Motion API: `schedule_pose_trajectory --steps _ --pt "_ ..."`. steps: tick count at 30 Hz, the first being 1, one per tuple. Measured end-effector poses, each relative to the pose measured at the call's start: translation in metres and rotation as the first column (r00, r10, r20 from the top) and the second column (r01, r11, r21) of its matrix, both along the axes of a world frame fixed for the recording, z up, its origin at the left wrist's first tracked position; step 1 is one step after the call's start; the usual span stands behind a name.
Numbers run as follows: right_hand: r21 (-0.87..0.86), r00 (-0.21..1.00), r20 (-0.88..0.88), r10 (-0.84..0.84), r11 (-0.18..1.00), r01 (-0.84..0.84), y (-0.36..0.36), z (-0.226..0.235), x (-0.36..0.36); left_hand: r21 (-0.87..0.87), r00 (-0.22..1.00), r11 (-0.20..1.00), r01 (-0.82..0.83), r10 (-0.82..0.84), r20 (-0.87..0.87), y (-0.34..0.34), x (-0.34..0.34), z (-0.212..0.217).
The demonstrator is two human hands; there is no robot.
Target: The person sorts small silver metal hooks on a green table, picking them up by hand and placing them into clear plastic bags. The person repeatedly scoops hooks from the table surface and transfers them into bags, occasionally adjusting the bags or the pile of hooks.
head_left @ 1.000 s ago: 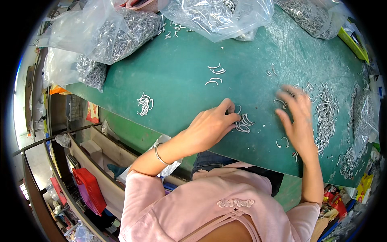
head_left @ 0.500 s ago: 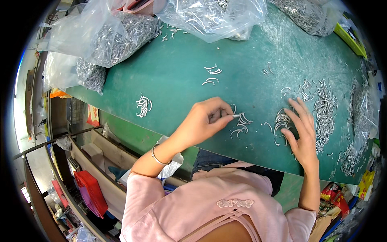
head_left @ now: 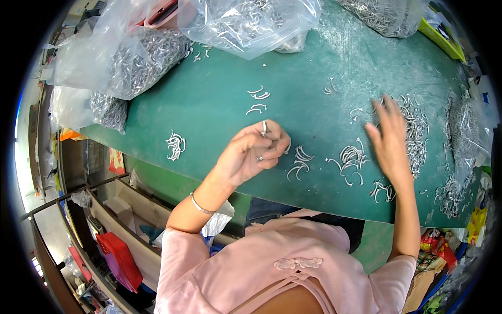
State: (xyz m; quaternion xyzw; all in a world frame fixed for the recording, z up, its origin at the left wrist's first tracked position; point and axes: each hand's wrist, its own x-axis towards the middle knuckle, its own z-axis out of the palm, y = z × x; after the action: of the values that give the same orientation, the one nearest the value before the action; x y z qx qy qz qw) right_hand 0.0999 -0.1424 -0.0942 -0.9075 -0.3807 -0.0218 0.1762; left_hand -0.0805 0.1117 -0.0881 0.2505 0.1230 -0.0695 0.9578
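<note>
My left hand (head_left: 251, 152) is raised over the near middle of the green table (head_left: 219, 99), palm partly turned up and fingers curled. A small curved silver metal piece (head_left: 264, 127) shows at its fingertips, and another bit of metal glints lower among the fingers. Just right of it lies a loose group of curved metal pieces (head_left: 299, 163). My right hand (head_left: 389, 138), slightly blurred, reaches forward with fingers apart at the left edge of the big heap of such pieces (head_left: 417, 136). Whether its fingertips touch any is unclear. A smaller cluster (head_left: 351, 158) lies left of that wrist.
Clear plastic bags of metal pieces stand at the far left (head_left: 141, 63), far middle (head_left: 251, 26) and far right (head_left: 387, 15); another (head_left: 463, 136) lies at the right edge. Small groups (head_left: 176, 145) dot the table. A lime-green tray (head_left: 442, 39) sits at the far right corner.
My left hand has drawn back leftward and turned its palm up. My right hand has moved forward, from the smaller cluster to the big heap. The view has shifted slightly.
</note>
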Motion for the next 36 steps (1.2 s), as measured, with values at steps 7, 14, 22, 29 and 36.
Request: schedule_pose_trajectory --steps 7,14,22,29,36 --pt "0.056 0.836 -0.384 0.391 0.914 -0.402 -0.006 0.032 -0.032 0.427 0.975 0.903 0.048 0.051 -0.217 -0.006 0.004 0.005" --pt "0.255 0.971 -0.112 0.213 0.95 -0.179 0.041 0.017 0.016 0.854 0.959 0.439 0.279 -0.166 -0.228 -0.009 0.031 0.018" --pt "0.206 0.933 -0.262 0.247 0.959 -0.196 0.063 0.001 0.033 -0.281 0.939 0.951 -0.131 0.028 -0.342 -0.004 0.036 0.02" --pt "0.384 0.72 -0.587 0.37 0.91 -0.155 0.054 0.045 -0.015 -0.317 0.955 0.94 -0.129 0.032 -0.294 -0.026 0.028 0.01" --pt "0.42 0.817 -0.139 0.56 0.78 -0.464 0.066 0.04 -0.03 -0.367 0.973 0.93 0.0 -0.085 -0.216 -0.03 0.026 0.015"
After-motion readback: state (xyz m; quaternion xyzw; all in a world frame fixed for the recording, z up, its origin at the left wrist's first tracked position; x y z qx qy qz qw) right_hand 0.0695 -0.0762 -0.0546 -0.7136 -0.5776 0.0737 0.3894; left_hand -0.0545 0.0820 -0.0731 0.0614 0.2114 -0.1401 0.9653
